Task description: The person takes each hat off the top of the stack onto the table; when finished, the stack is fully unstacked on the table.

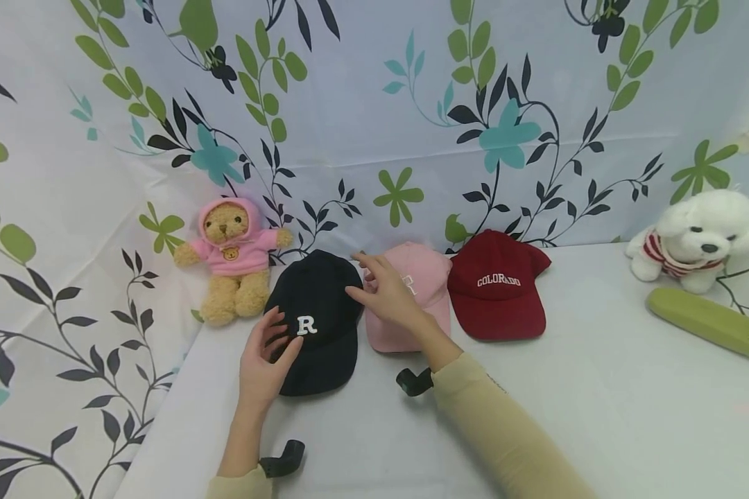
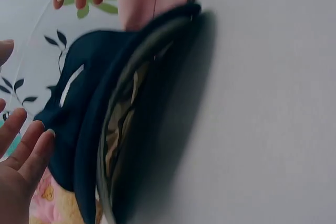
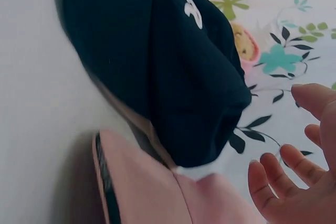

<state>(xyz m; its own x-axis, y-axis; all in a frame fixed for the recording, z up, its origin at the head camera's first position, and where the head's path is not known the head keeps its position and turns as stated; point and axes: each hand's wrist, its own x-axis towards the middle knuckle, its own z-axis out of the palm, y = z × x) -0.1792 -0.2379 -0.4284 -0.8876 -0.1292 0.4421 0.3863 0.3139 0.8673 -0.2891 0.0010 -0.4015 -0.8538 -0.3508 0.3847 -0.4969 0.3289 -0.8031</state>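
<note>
At the far left, a teddy bear in a pink hoodie (image 1: pixel 240 256) sits against the leaf-printed cloth (image 1: pixel 349 104). Next comes my left hand (image 1: pixel 262 367), its fingers apart and loosely bent, thumb parted from them, beside the left edge of the black cap (image 1: pixel 324 305). My fingertips look very near the fabric, but I cannot tell whether they touch it; they are not clamped on anything. The black cap is on the white table (image 1: pixel 599 402), first of three in a row, its white R (image 1: pixel 306 325) and its brim facing me.

My right hand (image 1: pixel 390 291) hangs over the neighbouring sides of the black and pink caps, fingers spread and relaxed, with nothing in their hold. The pink cap (image 1: pixel 390 336) stands close beside the black one, partly hidden by my hand, and the red COLORADO cap (image 1: pixel 498 298) is to its right.

As I judge it, the lining-up is done: three caps side by side, brims all toward me. My hands frame the black cap without a grip, so any lift or straightening of it would be what is left.

Far right, a white plush dog (image 1: pixel 705 232) sits behind a green glasses case (image 1: pixel 711 322).
</note>
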